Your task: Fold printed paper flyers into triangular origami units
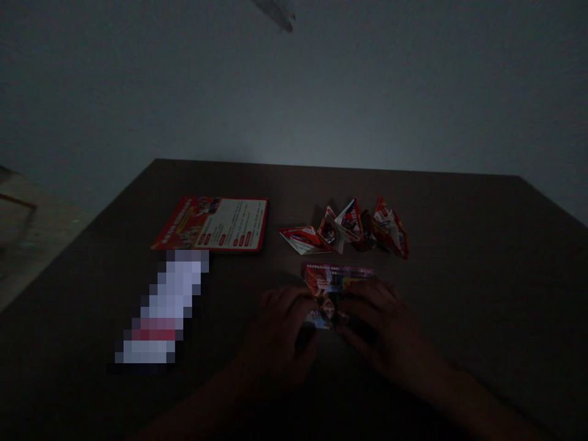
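Note:
A colourful printed sheet of paper (327,306), with pictures of people and a pink upper edge, lies on the dark table in front of me. My left hand (285,331) has its curled fingers on the sheet's left side, the thumb low near its bottom edge. From the other side, my right hand (383,324) covers the sheet's right part, with fingers bent over it and thumb at its lower edge. Both hands grip the paper flat against the table. Dim light hides the fingertips in part. Just beyond the sheet are several folded red-and-white paper pieces (351,220), standing in peaks.
A stack of red-and-white printed leaflets (229,223) lies at the back left. Nearer me is a lit phone-like screen (160,306), pixelated. The dark wooden table (436,202) meets a grey wall (367,92) behind. The room is dim.

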